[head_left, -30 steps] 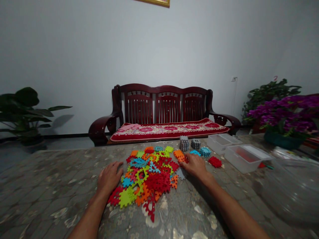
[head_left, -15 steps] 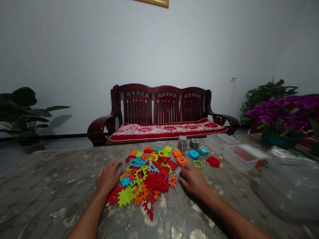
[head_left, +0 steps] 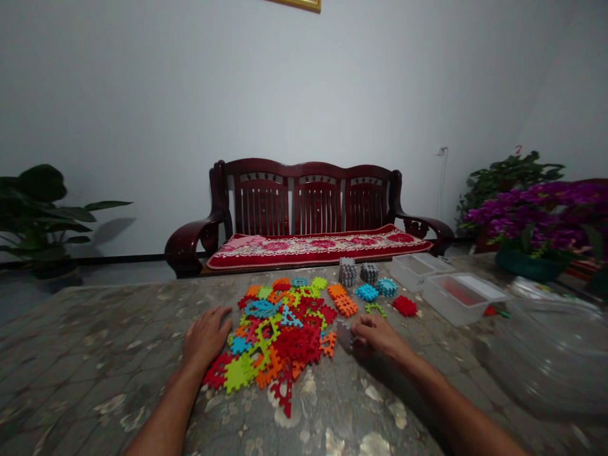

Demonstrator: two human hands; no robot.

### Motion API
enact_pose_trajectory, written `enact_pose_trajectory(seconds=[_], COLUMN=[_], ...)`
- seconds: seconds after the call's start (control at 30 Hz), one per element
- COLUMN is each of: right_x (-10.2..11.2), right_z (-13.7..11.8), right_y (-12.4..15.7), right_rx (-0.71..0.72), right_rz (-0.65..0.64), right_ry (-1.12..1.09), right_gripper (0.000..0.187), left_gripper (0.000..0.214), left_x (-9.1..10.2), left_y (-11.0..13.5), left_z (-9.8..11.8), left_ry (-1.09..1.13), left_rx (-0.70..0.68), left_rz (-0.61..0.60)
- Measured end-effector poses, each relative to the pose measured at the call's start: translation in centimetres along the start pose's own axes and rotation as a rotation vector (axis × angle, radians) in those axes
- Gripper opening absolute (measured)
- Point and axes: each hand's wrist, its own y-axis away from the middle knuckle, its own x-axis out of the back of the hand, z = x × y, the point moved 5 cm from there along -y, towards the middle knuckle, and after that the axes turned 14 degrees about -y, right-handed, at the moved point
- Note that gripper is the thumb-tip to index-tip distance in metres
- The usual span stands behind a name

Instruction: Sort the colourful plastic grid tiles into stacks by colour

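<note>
A heap of toothed, flat plastic building pieces (head_left: 295, 342) in red, lime, orange and blue lies on the patterned table (head_left: 118, 354). My left hand (head_left: 208, 332) rests flat on the tabletop at the heap's left edge, fingers out and holding nothing. Right of the heap, my right hand (head_left: 377, 335) pinches a grey toothed piece (head_left: 344, 335), whose far side is hidden by the fingers. Just beyond that hand are a lime square frame piece (head_left: 375, 309) and stacked orange pieces (head_left: 342, 300).
Grey stacks (head_left: 348, 272), blue stacks (head_left: 367, 292) and a red stack (head_left: 405, 306) stand at the back right. Beyond them are clear plastic boxes (head_left: 463, 310), a large clear container (head_left: 551, 354) and purple flowers (head_left: 546, 215). A wooden bench (head_left: 316, 171) stands behind the table.
My right hand has drawn slightly right and lifted, its fingers closing on the grey piece, which now shows beside the heap. The left hand has stayed in place.
</note>
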Motion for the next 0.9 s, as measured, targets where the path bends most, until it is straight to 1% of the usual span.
enact_pose_trajectory(seconds=[0.03, 0.07, 0.1, 0.13, 0.2, 0.27, 0.33, 0.37, 0.47, 0.5, 0.57, 0.63, 0.73, 0.9], right_x=[0.5, 1.1, 1.8, 2.5, 3.8, 4.2, 3.5, 2.9, 0.7, 0.0, -1.0, -1.5, -1.5, -1.0], right_z=[0.4, 0.7, 0.9, 0.9, 0.4, -0.5, -1.0, -1.2, -1.7, -1.9, -2.1, -2.2, -2.0, -1.2], right_y=[-0.2, -0.3, -0.4, -0.6, -0.7, -0.5, 0.1, 0.5, 1.8, 2.2, 2.8, 2.9, 2.6, 2.1], right_rx=[-0.068, -0.121, -0.146, -0.136, -0.038, 0.089, 0.142, 0.142, 0.156, 0.17, 0.188, 0.177, 0.145, 0.189], right_rz=[-0.004, 0.001, 0.02, 0.053, 0.147, 0.204, 0.194, 0.176, 0.128, 0.118, 0.105, 0.096, 0.097, 0.123], right_ry=[-0.044, -0.039, 0.007, 0.082, 0.251, 0.386, 0.492, 0.544, 0.697, 0.743, 0.824, 0.876, 0.905, 0.845], right_gripper=[0.014, 0.014, 0.014, 0.013, 0.013, 0.012, 0.013, 0.019, 0.049, 0.054, 0.056, 0.053, 0.052, 0.055], left_gripper=[0.045, 0.045, 0.046, 0.046, 0.046, 0.046, 0.046, 0.047, 0.046, 0.046, 0.045, 0.045, 0.045, 0.045], left_x=[0.0, 0.0, 0.0, 0.1, 0.1, 0.1, 0.0, -0.1, -0.2, -0.2, -0.2, -0.3, -0.4, -0.3], left_y=[0.0, 0.0, 0.0, 0.0, 0.0, 0.0, 0.0, 0.0, 0.0, 0.0, -0.1, -0.1, -0.2, -0.2], left_z=[0.0, 0.0, 0.0, 0.1, 0.1, 0.1, 0.0, 0.0, 0.0, 0.0, -0.1, -0.1, -0.1, -0.1], left_ry=[0.0, 0.002, 0.004, 0.005, 0.004, 0.0, 0.0, -0.001, -0.005, -0.006, -0.004, -0.003, 0.0, 0.008], left_rx=[0.0, 0.0, 0.001, 0.004, 0.007, 0.014, 0.015, 0.013, 0.0, -0.002, -0.006, -0.007, 0.001, 0.014], left_rz=[-0.004, -0.008, -0.012, -0.014, -0.013, -0.01, -0.014, -0.018, -0.015, -0.006, 0.01, 0.008, -0.012, -0.02])
